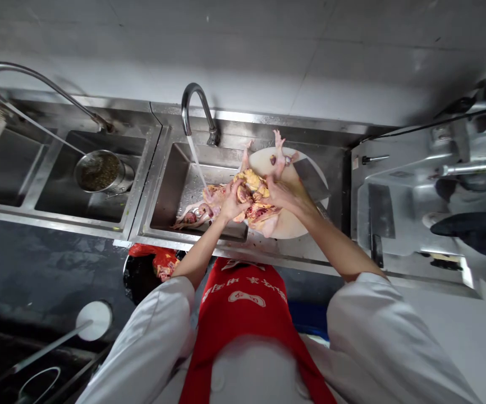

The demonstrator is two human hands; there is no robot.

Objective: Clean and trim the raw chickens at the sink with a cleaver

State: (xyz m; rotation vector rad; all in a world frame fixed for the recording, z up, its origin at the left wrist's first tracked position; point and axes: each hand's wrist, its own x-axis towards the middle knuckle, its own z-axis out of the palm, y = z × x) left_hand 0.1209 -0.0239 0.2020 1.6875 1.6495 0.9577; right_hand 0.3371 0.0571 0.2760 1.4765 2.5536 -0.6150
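An opened raw chicken point(265, 217) lies at the left part of a round white cutting board point(260, 160), its feet towards the wall and yellow fat and reddish innards showing. My left hand point(231, 203) grips the chicken's left side, its fingers curled round the flesh. From the right, my right hand point(280, 193) holds the opposite side, with its fingertips partly hidden in the fat. Just left of my left hand, another raw chicken point(204, 212) rests in the sink under running water. A wide-bladed cleaver point(313, 177) lies flat on the board's right side.
A running tap point(186, 109) arches over the sink point(175, 168). In the left sink, another tap fills a metal pot point(100, 171). Below the counter stands a black bin point(140, 275) with a red bag and scraps. Metal equipment point(411, 196) occupies the right counter.
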